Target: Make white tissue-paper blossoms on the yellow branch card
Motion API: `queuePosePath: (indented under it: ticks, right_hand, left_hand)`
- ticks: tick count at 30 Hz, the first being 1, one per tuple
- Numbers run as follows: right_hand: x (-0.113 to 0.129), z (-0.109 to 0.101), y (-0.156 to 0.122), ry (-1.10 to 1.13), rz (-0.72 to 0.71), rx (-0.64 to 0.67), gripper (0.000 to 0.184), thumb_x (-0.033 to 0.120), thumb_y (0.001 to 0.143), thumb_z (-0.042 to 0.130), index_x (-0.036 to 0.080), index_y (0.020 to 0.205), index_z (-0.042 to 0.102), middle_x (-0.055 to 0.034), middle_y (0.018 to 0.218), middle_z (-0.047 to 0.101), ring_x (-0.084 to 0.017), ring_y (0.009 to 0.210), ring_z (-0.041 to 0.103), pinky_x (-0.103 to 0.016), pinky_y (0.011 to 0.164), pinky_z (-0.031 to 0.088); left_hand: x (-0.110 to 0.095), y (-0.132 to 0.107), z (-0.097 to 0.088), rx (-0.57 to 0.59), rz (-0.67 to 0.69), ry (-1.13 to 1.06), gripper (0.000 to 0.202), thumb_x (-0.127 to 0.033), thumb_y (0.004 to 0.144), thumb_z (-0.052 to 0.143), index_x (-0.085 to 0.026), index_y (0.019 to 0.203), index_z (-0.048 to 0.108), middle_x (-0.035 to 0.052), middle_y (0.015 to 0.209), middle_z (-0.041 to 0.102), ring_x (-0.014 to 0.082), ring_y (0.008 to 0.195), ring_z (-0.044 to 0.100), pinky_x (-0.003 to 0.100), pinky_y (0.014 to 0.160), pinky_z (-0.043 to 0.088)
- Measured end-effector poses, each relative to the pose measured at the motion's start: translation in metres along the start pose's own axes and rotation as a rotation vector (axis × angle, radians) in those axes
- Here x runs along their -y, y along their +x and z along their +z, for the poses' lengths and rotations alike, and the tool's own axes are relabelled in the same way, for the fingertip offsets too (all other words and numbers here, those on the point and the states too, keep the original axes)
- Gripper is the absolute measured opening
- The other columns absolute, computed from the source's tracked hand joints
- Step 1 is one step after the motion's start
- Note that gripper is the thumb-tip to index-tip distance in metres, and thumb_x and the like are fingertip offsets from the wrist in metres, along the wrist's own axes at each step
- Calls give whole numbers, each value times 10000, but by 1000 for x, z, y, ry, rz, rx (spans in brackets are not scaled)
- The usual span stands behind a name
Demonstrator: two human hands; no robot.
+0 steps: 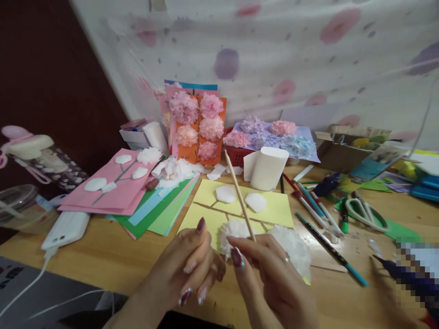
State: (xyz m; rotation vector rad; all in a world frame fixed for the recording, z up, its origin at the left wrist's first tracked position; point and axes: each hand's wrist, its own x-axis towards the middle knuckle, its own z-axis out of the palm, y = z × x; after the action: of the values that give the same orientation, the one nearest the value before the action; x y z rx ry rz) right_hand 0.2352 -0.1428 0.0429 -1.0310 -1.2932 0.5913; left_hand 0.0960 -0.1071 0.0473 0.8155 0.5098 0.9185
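My right hand (274, 278) pinches a thin pointed wooden stick (236, 185), its tip up and leaning left over the yellow card. Beside it my left hand (192, 269) is raised with the fingers curled in, and nothing shows in them. Under and beyond both hands lies the yellow card (206, 219) with drawn brown branches. Two white paper discs (225, 194) sit on its upper part. Two fluffy white tissue flowers (290, 249) are on its lower part, partly hidden by my right hand.
Left are a pink card (77, 194), coloured sheets (144, 219), a white power bank (65, 230) and a bottle (48, 155). A white paper roll (269, 168) and finished flower cards (199, 128) stand behind. Pens (331, 249), scissors (366, 214) and a dark glue gun (401, 274) lie right.
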Motion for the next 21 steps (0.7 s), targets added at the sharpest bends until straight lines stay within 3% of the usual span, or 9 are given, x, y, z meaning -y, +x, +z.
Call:
queuePosePath:
  ticks: [2, 5, 11, 16, 21]
  right_hand:
    - [3, 4, 6, -19, -82, 113, 201, 168, 868, 657, 249, 1032, 740, -7, 768, 650, -126, 667, 636, -224, 585, 515]
    - [8, 2, 7, -51, -158, 201, 263, 117, 860, 650, 242, 1078, 728, -2, 782, 649, -109, 650, 642, -198, 570, 528]
    - [16, 0, 3, -143, -207, 200, 279, 94, 881, 618, 255, 1081, 725, 7, 793, 644, -101, 675, 644, -173, 579, 529]
    - [16, -2, 1, -201, -250, 250, 277, 56, 907, 556, 215, 1090, 690, -1, 803, 604, -83, 694, 612, -158, 608, 514]
    - [16, -1, -2, -260, -288, 218, 220, 43, 898, 568, 192, 1018, 676, -1, 807, 591, -78, 699, 601, -158, 617, 500]
  left_hand:
    - [5, -6, 0, 34, -61, -9, 735, -668, 863, 529, -208, 374, 230, -50, 214, 248, 71, 228, 326, 240, 424, 327]
    - [8, -12, 0, -9, -110, 39, 772, -745, 824, 499, -228, 317, 233, -37, 199, 231, 87, 211, 314, 252, 346, 216]
    - [6, -17, 1, -34, -116, 108, 756, -716, 797, 567, -212, 310, 283, -33, 225, 261, 76, 257, 365, 237, 388, 241]
    - [0, -16, 7, -9, -65, 123, 772, -678, 803, 604, -193, 322, 247, -50, 231, 236, 43, 249, 300, 192, 385, 297]
    - [-2, -17, 10, -38, -49, 121, 766, -632, 831, 613, -188, 332, 240, -60, 236, 247, 19, 241, 251, 169, 389, 329]
